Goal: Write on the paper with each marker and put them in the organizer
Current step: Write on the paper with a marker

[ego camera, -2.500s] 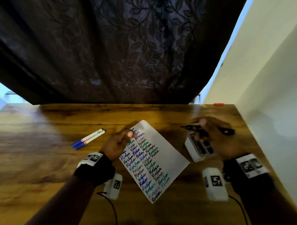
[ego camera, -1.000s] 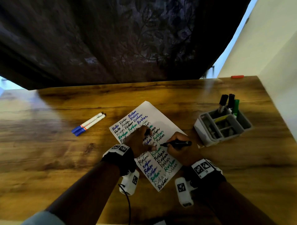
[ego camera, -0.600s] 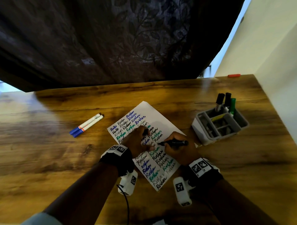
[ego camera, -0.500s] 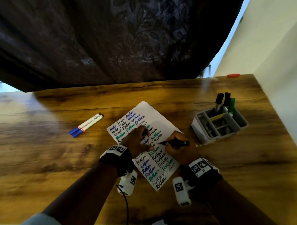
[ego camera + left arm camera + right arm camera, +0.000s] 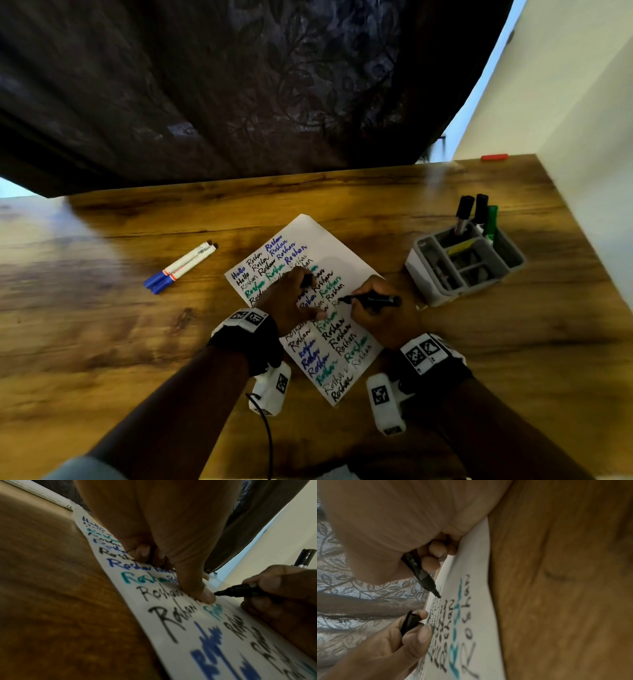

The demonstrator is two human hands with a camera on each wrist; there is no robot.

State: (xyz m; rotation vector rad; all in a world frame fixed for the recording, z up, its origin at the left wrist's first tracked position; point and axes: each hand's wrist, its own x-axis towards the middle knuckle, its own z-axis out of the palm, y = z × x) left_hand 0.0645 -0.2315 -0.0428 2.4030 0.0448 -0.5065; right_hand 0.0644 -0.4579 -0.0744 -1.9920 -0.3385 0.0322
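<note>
Back from the organizer (image 5: 466, 263) at far right, the right hand (image 5: 380, 317) pinches a black marker (image 5: 371, 300), tip on the paper (image 5: 318, 240). Left hand (image 5: 291, 298) pins the sheet steady (cap (image 5: 409, 622) curled in its fingers); two blue markers (image 5: 180, 267) wait at left.

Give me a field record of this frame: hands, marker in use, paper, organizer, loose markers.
right hand: grips an uncapped black marker, tip on the paper
left hand: holds the black marker cap, thumb pressing the paper
paper: white sheet covered in blue, green and black handwriting, flat on the wooden table
organizer: grey compartmented plastic organizer, holds two black-capped markers and one green marker, upright
loose markers: two white markers with blue caps, side by side left of the paper
</note>
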